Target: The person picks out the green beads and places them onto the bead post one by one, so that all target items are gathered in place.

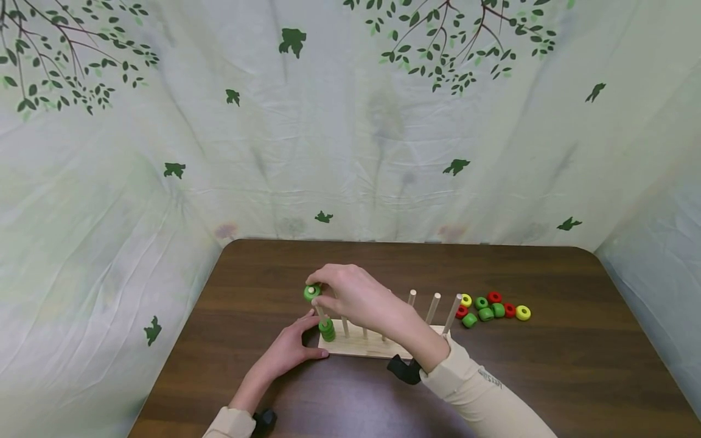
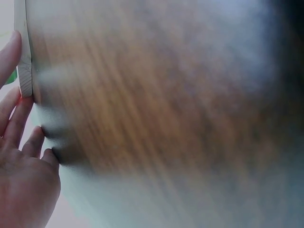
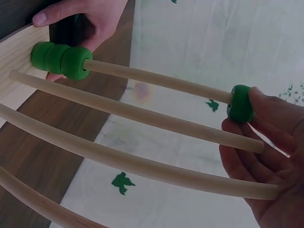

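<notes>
My right hand (image 1: 356,298) pinches a green bead (image 3: 242,105) between thumb and fingers at the top of the leftmost peg (image 3: 156,80). The peg's tip shows through the bead's hole in the head view. Lower on that peg, three green beads (image 3: 61,61) sit stacked against the wooden base (image 1: 361,348). My left hand (image 1: 291,348) holds the base's left end, thumb at its front edge and fingers round the far side. In the left wrist view the fingertips touch the end of the board.
More upright pegs (image 1: 432,308) stand in a row to the right, partly hidden behind my right forearm. Past the board's right end lie several loose red, green and yellow beads (image 1: 485,314) on the brown table (image 1: 580,359). A pale leaf-printed cloth (image 1: 350,152) hangs behind.
</notes>
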A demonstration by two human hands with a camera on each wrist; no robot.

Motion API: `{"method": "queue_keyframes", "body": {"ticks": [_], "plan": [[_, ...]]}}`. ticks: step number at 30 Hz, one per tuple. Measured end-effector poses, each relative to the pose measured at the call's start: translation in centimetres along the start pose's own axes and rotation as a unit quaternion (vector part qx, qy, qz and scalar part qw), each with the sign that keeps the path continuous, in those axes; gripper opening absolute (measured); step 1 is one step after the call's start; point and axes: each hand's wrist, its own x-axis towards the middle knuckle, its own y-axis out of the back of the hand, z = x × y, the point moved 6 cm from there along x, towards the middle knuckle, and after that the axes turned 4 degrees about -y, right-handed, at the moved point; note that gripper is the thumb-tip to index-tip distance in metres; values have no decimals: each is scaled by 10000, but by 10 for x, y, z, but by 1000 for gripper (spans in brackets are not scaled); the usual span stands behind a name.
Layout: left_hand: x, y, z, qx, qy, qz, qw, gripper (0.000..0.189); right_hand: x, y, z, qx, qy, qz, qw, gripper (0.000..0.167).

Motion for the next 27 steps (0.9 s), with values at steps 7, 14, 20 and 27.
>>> {"method": "queue_keyframes", "body": {"ticks": [7,14,20,27], "plan": [[0,0,1,-56,-60,53,10000,66,-6,7,-3,-14,255,151,9996,29],[0,1,3,13,-199,100,9998,66,-21,18,-12,296,1058,674,9917,30],[-1,1,2,62,-103,103,9999,70,-41,19,-16,605,1381,843,9850,33],[-2,1,4,29,31,128,9999,64,-61,10,-12,895,1609,999,9778,33]]}}
